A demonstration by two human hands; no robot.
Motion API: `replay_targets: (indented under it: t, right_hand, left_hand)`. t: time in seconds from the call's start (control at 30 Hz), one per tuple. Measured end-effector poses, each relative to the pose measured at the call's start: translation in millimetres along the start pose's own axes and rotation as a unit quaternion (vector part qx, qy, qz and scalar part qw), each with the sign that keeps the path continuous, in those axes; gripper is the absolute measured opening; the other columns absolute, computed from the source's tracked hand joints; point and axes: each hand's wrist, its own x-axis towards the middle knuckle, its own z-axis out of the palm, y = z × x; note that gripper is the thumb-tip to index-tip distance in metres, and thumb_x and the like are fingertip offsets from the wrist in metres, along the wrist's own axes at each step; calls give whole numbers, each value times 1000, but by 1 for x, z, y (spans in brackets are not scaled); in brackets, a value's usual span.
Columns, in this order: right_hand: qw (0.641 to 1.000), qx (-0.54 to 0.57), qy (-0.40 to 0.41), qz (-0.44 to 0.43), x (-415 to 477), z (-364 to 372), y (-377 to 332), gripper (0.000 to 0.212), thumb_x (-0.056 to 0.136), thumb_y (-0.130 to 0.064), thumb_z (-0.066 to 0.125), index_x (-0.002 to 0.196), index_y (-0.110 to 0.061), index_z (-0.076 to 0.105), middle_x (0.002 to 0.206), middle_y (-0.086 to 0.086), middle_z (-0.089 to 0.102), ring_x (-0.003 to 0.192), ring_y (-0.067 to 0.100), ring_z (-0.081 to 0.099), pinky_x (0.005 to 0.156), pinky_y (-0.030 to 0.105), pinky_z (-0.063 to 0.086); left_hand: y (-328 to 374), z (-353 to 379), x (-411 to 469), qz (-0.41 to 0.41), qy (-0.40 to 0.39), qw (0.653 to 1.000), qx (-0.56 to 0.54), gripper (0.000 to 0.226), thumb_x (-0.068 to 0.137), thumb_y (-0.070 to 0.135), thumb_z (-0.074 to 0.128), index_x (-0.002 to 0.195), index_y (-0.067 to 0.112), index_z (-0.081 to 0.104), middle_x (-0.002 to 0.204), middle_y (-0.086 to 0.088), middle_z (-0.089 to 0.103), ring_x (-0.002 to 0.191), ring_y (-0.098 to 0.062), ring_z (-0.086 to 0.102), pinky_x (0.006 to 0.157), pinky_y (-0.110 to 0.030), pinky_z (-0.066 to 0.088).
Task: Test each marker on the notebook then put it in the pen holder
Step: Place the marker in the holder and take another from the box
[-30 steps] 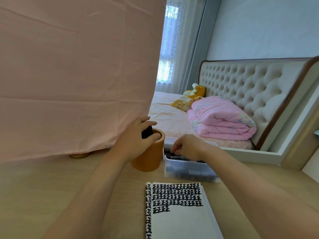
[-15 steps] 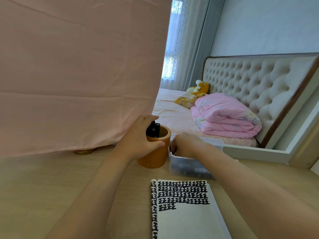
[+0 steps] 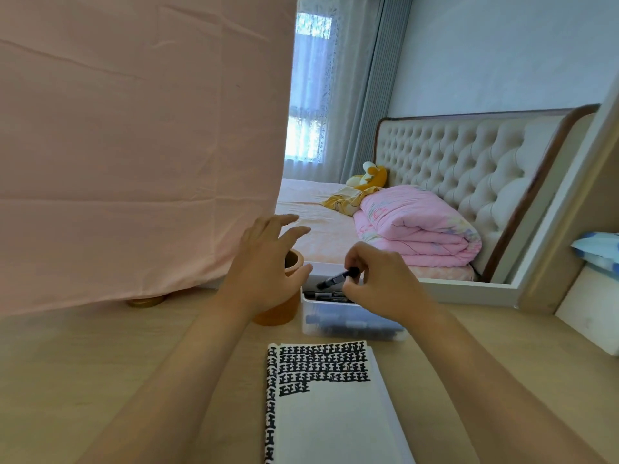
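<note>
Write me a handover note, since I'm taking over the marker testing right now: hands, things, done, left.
Left hand: open, fingers spread, at the pen holder.
Right hand: pinches a black marker above the clear box of markers.
Notebook: rows of test marks across its top.
To do: test this marker, put it in the holder, then the box's rest.

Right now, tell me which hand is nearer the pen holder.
Left. The left hand is spread right over the pen holder; the right hand is off to its right, above the clear box, pinching a marker.
</note>
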Motion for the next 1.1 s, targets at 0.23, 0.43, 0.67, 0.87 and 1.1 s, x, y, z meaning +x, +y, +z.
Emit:
replay_targets:
  t: [0.23,0.43,0.67,0.87,1.1]
  right_hand:
    - [986,139,56,76,-48,-11,0,21,81,-11,71,83,-29,59,74,-8,66,58,9,61,62,24,54]
    - [940,313,50,126,-77,-7,-6,20,83,2,71,85,-15,61,82,10,74,70,26,73,70,35,58]
    - [999,53,-9,-8,-90,5,-16,15,85,-27,62,99,-32,62,90,-12,65,86,10,60,75,25,49]
    - [990,-29,-112,-82,-92,19,-39,23,103,-35,46,113,-24,64,92,-8,64,75,8,57,61,20,41]
    - [984,-69,-151,-72,-97,29,-36,30,105,-41,38,120,-27,60,98,-11,60,82,9,56,62,15,34]
  left_hand:
    - [45,8,-17,77,-53,996,5,42,89,36,64,129,28,58,121,9,58,112,-11,47,96,-29,38]
    - [51,0,-44,54,-91,994,15,23,91,25,67,114,23,67,106,8,67,94,-12,60,75,-21,43]
    - [59,-16,-75,52,-122,991,26,21,93,30,64,114,27,65,99,12,62,88,-7,54,65,-27,49]
    - [64,-19,-95,29,-125,992,18,30,93,34,64,121,30,55,113,12,61,97,-5,57,76,-29,54]
    - [54,-26,-117,23,-130,991,15,19,97,33,57,115,31,64,101,15,59,88,-1,48,74,-25,47]
